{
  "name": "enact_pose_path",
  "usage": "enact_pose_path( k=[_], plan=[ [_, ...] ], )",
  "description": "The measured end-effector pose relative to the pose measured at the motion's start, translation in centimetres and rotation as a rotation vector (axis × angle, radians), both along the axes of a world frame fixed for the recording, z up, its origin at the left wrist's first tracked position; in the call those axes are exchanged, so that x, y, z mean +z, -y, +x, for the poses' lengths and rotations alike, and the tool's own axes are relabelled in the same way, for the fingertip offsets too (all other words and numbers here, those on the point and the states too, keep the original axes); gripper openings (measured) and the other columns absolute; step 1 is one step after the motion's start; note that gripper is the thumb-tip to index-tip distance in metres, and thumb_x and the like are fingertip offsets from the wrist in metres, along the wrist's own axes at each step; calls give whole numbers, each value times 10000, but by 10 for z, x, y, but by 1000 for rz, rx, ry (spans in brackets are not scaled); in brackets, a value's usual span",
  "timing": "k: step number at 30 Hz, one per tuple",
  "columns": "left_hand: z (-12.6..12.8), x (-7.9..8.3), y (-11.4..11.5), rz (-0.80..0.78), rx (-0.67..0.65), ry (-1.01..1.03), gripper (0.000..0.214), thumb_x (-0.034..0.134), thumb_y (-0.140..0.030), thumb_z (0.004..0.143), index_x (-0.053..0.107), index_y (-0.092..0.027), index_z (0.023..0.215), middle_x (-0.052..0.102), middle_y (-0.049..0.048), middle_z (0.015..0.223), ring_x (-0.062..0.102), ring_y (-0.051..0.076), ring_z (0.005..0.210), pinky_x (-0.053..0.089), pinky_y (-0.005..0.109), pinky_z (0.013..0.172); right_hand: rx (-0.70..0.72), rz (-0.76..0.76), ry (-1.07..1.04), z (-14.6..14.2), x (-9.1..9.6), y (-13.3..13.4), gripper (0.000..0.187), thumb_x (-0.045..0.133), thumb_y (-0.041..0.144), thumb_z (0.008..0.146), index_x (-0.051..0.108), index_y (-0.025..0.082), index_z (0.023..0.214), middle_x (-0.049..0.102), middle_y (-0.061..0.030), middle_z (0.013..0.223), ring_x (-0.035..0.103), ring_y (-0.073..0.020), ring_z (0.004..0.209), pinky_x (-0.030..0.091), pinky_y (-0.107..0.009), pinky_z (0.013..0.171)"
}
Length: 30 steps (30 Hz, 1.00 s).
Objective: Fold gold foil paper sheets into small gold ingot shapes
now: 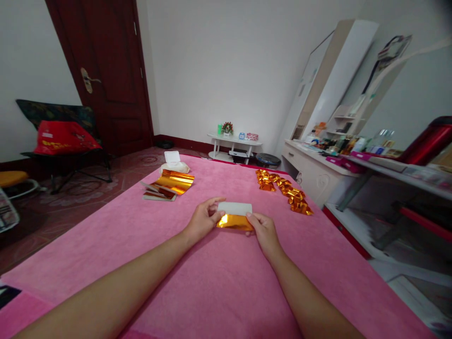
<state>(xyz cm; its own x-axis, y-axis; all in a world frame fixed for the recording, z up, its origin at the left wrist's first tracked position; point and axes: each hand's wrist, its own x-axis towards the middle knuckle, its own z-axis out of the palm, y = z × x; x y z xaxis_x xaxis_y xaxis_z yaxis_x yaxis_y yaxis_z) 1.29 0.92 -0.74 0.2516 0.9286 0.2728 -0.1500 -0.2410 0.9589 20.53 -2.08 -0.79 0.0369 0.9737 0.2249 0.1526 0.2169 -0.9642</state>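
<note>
A sheet of gold foil paper, white on its back, lies partly folded on the pink cloth in front of me. My left hand pinches its left edge, fingers closed on the fold. At the sheet's right edge my right hand grips it the same way. A stack of flat gold sheets sits to the far left. A row of several folded gold pieces runs along the far right of the cloth.
A white tissue pack rests at the cloth's far edge. A dresser crowded with bottles stands right. A dark red door, a chair with a red bag and a small white table are beyond.
</note>
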Motion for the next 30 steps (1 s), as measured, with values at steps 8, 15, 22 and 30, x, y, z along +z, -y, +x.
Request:
enact_pose_path(
  k=[8, 15, 22, 30],
  plan=[
    [-24, 9, -33, 156, -11, -327, 499, 640, -191, 698, 561, -147, 1189, 521, -34, 640, 508, 92, 543, 379, 181, 499, -2, -112, 507, -8, 7, 4, 375, 508, 359, 786, 570, 180, 462, 506, 18, 398, 440, -103, 364, 252, -210, 389],
    [-32, 5, -63, 264, -159, -476, 505, 594, -145, 725, 561, -186, 1227, 536, -26, 632, 511, 104, 556, 401, 184, 512, -9, 328, 742, -4, 25, 7, 85, 575, 170, 737, 646, 216, 734, 594, -7, 695, 525, -137, 614, 373, -236, 546],
    [-28, -4, -74, 484, -140, -647, 522, 590, -124, 744, 540, -227, 1253, 613, 35, 880, 579, 156, 782, 483, 275, 739, 344, 343, 650, -3, 2, -7, 291, 496, 69, 798, 685, 242, 937, 594, -47, 907, 547, -173, 849, 445, -296, 740],
    [-35, 16, -25, 753, -333, -872, 370, 480, -89, 802, 628, -213, 1117, 624, 74, 1072, 572, 186, 997, 448, 321, 905, 315, 274, 564, -2, -1, -9, 303, 502, 44, 762, 704, 246, 862, 580, -31, 872, 550, -150, 814, 446, -265, 704]
  ],
)
